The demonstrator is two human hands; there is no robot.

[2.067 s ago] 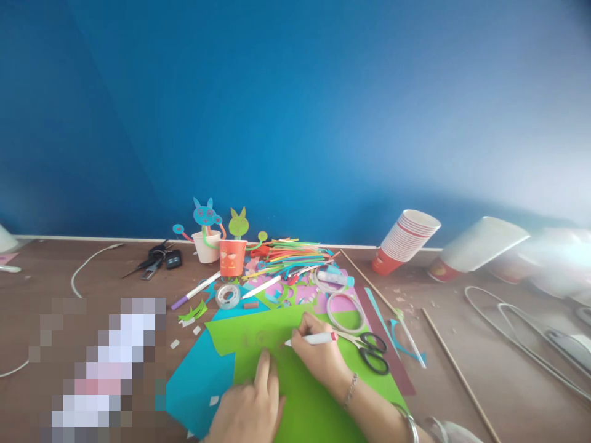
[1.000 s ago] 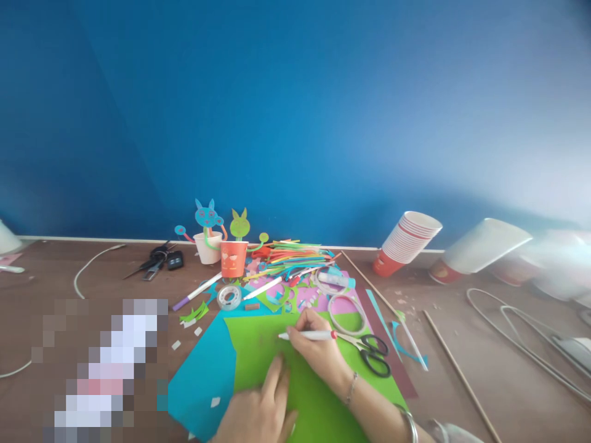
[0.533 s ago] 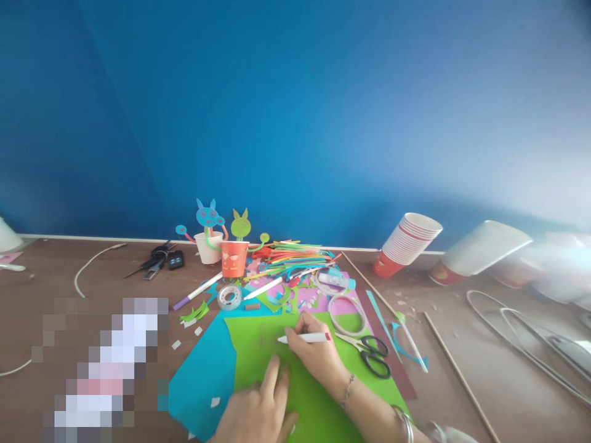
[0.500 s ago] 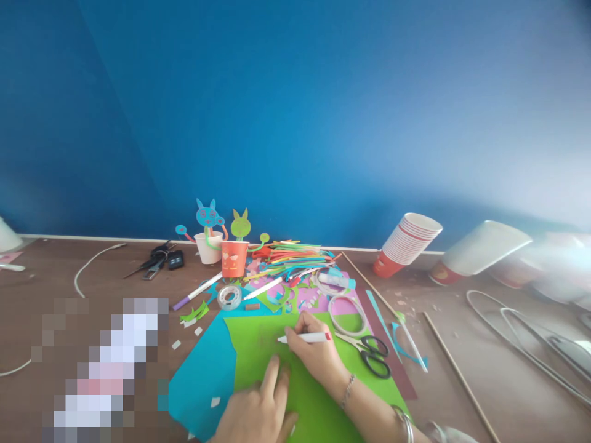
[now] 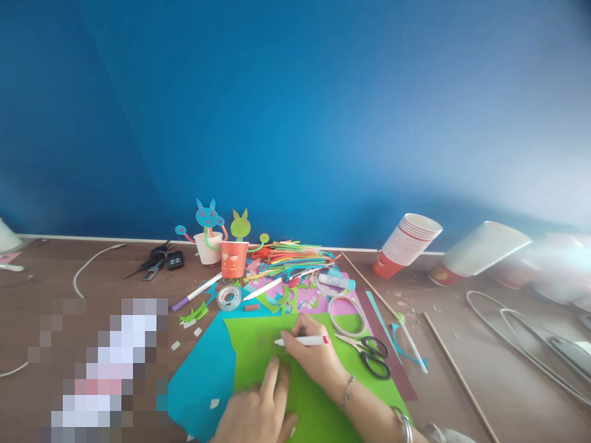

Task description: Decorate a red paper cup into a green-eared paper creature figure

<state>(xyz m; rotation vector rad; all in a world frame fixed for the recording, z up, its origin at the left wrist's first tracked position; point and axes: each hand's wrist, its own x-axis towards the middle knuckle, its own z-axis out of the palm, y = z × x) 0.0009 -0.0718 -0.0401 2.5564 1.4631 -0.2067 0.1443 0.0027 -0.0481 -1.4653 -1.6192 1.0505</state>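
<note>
Pinched in my right hand [image 5: 316, 355] is a white marker [image 5: 307, 340] with a red end, its tip over the green paper [image 5: 252, 360]. Faint marks show on the paper near the tip. My left hand [image 5: 261, 403] lies on the same sheet with fingers extended, pressing it flat and holding nothing. Under the green sheet, blue paper [image 5: 201, 369] sticks out on the left. Black-handled scissors [image 5: 372, 355] rest on the sheet's right side, beside a large tape roll [image 5: 347, 315]. A smaller tape roll [image 5: 229, 298] sits beyond the sheet's far left corner.
Two paper-cup figures, a white cup [image 5: 209, 248] and an orange cup [image 5: 234, 259], stand behind. Beside them lies a pile of coloured pipe cleaners [image 5: 295, 258]. Stacked paper cups [image 5: 409, 243] lean at the right, near a wooden stick [image 5: 457, 369]. Keys [image 5: 159, 261] lie left.
The marker and my right hand have shifted very slightly to the left. My left hand stays in place.
</note>
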